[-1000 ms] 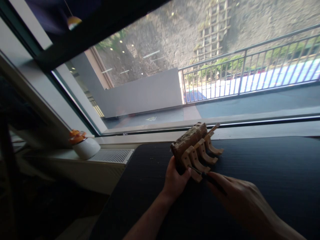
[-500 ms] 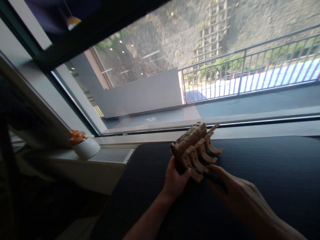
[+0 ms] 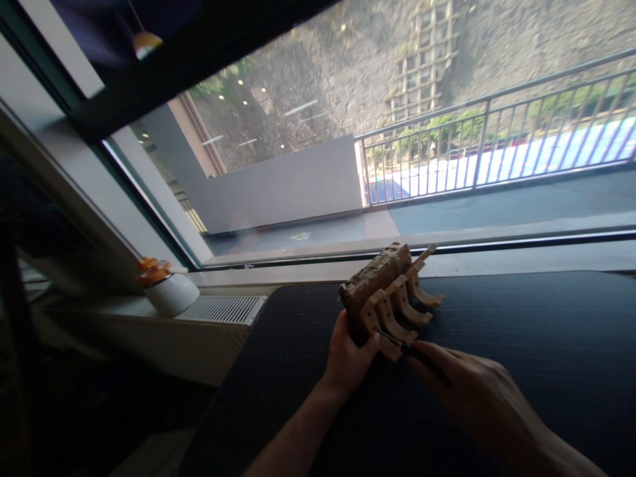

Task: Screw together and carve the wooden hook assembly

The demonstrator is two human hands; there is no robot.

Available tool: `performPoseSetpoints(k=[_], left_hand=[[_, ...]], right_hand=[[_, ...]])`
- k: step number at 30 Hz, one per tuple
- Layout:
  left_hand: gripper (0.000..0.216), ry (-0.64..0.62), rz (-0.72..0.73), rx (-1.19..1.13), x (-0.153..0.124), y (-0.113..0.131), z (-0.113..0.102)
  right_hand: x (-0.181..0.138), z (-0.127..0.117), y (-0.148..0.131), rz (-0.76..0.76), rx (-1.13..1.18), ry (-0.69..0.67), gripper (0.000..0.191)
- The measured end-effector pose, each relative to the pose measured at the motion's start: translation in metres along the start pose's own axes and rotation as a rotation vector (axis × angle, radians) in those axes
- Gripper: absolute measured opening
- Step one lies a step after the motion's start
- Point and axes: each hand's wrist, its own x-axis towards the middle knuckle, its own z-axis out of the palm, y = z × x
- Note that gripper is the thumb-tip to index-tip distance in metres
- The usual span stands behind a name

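A rough wooden board with several light wooden hooks (image 3: 385,291) stands tilted on a dark table (image 3: 521,344). My left hand (image 3: 348,361) grips the board's near end, fingers wrapped around it. My right hand (image 3: 472,391) is closed on a thin dark tool (image 3: 405,346), like a small screwdriver. The tool's tip touches the base of the nearest hook.
A white pot with an orange top (image 3: 166,288) sits on the sill at left, beside a vent grille (image 3: 223,309). A large window (image 3: 377,132) runs behind the table, with a balcony railing outside. Left of the table lies a dark drop.
My right hand has shifted very slightly around the tool. The board and my left hand stay where they were.
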Motion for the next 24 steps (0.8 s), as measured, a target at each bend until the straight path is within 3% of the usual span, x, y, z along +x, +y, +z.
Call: performPoseSetpoints(k=[5,9,12,14,16,20,24], left_hand=[[0.040,0.006,-0.016,-0.001,0.000,0.001,0.000],[0.040,0.003,0.000,0.002,0.000,0.001,0.000],[0.040,0.001,0.000,-0.006,0.000,0.001,0.000],[0.039,-0.004,-0.007,-0.011,0.000,0.002,0.001],[0.040,-0.002,-0.008,-0.008,0.000,0.003,0.001],[0.040,0.002,-0.007,-0.012,0.000,0.004,0.000],[0.038,0.004,-0.003,-0.006,-0.001,0.003,-0.001]], right_hand=[[0.002,-0.005,-0.005,0.199,0.115,-0.234,0.031],[0.004,-0.005,-0.008,0.273,0.198,-0.321,0.036],[0.001,-0.001,-0.006,0.240,0.114,-0.251,0.024],[0.000,0.001,-0.004,0.182,0.023,-0.157,0.034],[0.000,-0.001,-0.002,0.087,-0.038,-0.073,0.038],[0.004,-0.008,-0.001,-0.152,-0.070,0.035,0.029],[0.008,-0.012,-0.002,-0.240,-0.080,0.104,0.025]])
